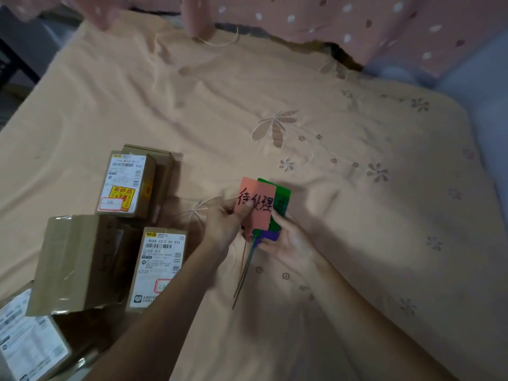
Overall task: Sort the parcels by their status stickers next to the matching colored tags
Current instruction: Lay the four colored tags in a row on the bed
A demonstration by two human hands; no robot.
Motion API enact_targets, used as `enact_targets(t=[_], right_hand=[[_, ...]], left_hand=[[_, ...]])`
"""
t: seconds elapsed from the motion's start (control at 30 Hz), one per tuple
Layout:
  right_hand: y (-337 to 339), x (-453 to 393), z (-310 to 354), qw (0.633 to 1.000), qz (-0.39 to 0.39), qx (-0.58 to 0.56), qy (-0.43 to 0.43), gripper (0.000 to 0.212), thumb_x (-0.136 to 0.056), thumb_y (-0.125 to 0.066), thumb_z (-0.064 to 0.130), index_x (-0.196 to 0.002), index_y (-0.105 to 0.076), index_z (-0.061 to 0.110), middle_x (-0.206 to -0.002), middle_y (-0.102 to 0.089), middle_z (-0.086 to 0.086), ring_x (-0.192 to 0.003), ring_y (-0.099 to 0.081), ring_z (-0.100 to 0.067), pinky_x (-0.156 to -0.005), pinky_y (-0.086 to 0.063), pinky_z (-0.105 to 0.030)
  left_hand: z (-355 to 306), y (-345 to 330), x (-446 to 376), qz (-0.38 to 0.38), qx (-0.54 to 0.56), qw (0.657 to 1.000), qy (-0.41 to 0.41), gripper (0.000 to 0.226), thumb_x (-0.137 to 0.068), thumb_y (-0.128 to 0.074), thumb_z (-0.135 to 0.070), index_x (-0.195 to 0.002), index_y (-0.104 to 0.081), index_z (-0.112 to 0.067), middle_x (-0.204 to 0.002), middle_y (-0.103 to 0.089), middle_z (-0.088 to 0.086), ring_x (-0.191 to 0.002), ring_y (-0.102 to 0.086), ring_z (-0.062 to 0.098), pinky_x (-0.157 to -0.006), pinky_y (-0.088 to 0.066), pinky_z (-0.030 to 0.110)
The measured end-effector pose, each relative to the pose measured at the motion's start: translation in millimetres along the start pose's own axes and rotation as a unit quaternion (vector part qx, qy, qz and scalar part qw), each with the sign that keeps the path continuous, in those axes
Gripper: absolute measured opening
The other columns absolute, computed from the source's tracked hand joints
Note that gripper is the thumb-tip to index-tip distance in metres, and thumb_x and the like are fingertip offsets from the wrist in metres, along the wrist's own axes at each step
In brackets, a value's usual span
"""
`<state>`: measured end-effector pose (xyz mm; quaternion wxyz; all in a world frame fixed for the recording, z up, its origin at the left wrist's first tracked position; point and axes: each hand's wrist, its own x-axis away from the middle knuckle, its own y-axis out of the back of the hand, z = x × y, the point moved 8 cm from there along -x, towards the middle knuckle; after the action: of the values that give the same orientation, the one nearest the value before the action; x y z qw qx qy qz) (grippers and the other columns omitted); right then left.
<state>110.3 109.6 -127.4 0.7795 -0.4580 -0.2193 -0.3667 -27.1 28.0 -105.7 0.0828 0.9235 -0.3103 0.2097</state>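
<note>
Both hands hold a fanned stack of coloured tags above the bed. My left hand [224, 224] pinches the front pink tag [257, 204], which carries black handwriting. My right hand [288, 240] supports the green tag [283, 200] and a purple tag [270, 235] behind it, with their strings hanging down. Several cardboard parcels lie at the left: one with a yellow sticker [126, 182], one with a red-framed sticker [156, 270], a plain taped box [79, 259], and one at the bottom left corner [30, 347].
A peach bedsheet [247, 105] with embroidered flowers covers the bed. A pink dotted blanket [357, 20] is bunched along the far edge. The bed's right edge runs beside a blue surface [483, 119].
</note>
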Motion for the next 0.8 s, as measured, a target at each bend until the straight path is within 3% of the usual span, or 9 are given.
enact_targets(t=[0.1,0.17,0.23,0.3,0.37,0.47,0.53,0.63,0.8], right_hand=[[14.7,6.5,3.3,0.998,-0.058,0.02,0.022,0.026,-0.111,-0.055,0.008,-0.133,-0.067,0.015,-0.123,-0.08,-0.016,-0.1,-0.08,-0.037,-0.082,-0.066,-0.057],[36.7,13.3,6.6,0.99,-0.127,0.029,0.047,0.029,-0.111,-0.055,0.006,-0.139,-0.062,0.013,-0.131,-0.074,-0.019,-0.111,-0.073,-0.043,-0.081,-0.061,-0.055],[57.0,24.5,8.9,0.982,-0.174,0.024,0.071,0.025,-0.112,-0.054,0.003,-0.134,-0.062,0.011,-0.134,-0.069,-0.023,-0.115,-0.068,-0.048,-0.082,-0.057,-0.054],[75.2,37.4,11.5,0.975,-0.199,0.034,0.087,0.018,-0.111,-0.054,0.002,-0.117,-0.065,0.014,-0.124,-0.071,-0.022,-0.098,-0.072,-0.046,-0.079,-0.059,-0.054],[87.8,47.3,16.1,0.972,-0.208,0.047,0.097,0.021,-0.11,-0.057,0.0,-0.109,-0.066,0.019,-0.114,-0.074,-0.016,-0.082,-0.076,-0.038,-0.067,-0.064,-0.05],[101.1,58.7,23.9,0.968,-0.212,0.061,0.119,0.022,-0.106,-0.063,-0.001,-0.11,-0.069,0.02,-0.108,-0.077,-0.01,-0.068,-0.08,-0.031,-0.065,-0.064,-0.046],[105.2,66.8,29.1,0.968,-0.201,0.067,0.132,0.021,-0.103,-0.068,-0.001,-0.118,-0.07,0.014,-0.101,-0.081,-0.011,-0.062,-0.08,-0.029,-0.057,-0.06,-0.041],[115.4,79.5,38.1,0.97,-0.179,0.073,0.149,0.022,-0.101,-0.071,0.002,-0.122,-0.072,0.011,-0.092,-0.084,-0.01,-0.058,-0.075,-0.028,-0.055,-0.054,-0.038],[185.8,109.7,65.3,0.964,-0.215,0.005,0.155,0.019,-0.106,-0.065,0.004,-0.107,-0.075,0.02,-0.091,-0.087,-0.002,-0.075,-0.084,-0.019,-0.065,-0.069,-0.042]], left_hand=[[6.1,10.2,1.3,-0.045,-0.015,0.999,0.0,0.011,-0.1,-0.064,0.006,-0.105,-0.073,0.011,-0.072,-0.072,0.003,-0.049,-0.067,-0.009,-0.046,-0.049,0.008],[19.7,16.6,0.9,-0.09,-0.025,0.995,0.039,0.018,-0.101,-0.065,0.002,-0.113,-0.07,0.015,-0.092,-0.076,0.02,-0.071,-0.078,0.002,-0.051,-0.052,0.012],[34.2,23.7,-1.8,-0.136,-0.133,0.979,0.076,0.027,-0.099,-0.068,-0.005,-0.124,-0.069,0.004,-0.117,-0.076,0.024,-0.108,-0.076,0.031,-0.075,-0.058,0.027],[41.2,23.5,-3.6,-0.148,-0.268,0.948,0.084,0.041,-0.094,-0.068,-0.003,-0.134,-0.061,-0.001,-0.135,-0.069,0.025,-0.127,-0.064,0.043,-0.099,-0.053,0.043],[40.7,19.0,1.9,-0.162,-0.376,0.909,0.076,0.058,-0.091,-0.069,-0.004,-0.144,-0.047,0.001,-0.151,-0.049,0.03,-0.137,-0.05,0.051,-0.105,-0.048,0.055],[19.1,-2.4,17.5,-0.189,-0.476,0.859,-0.017,0.053,-0.091,-0.071,-0.026,-0.137,-0.056,-0.005,-0.145,-0.051,0.023,-0.129,-0.052,0.046,-0.102,-0.045,0.053],[13.8,-45.7,25.5,-0.062,-0.392,0.914,-0.089,0.042,-0.094,-0.072,-0.037,-0.123,-0.071,-0.008,-0.124,-0.069,0.02,-0.109,-0.067,0.039,-0.095,-0.05,0.044],[24.9,-110.6,52.1,0.134,-0.22,0.966,-0.024,0.029,-0.094,-0.078,-0.033,-0.102,-0.076,-0.005,-0.089,-0.078,0.014,-0.08,-0.073,0.031,-0.076,-0.058,0.039],[59.4,-150.0,59.6,0.07,-0.061,0.994,0.061,0.02,-0.097,-0.073,-0.004,-0.08,-0.065,-0.009,-0.08,-0.073,0.019,-0.064,-0.064,0.026,-0.056,-0.055,0.028]])
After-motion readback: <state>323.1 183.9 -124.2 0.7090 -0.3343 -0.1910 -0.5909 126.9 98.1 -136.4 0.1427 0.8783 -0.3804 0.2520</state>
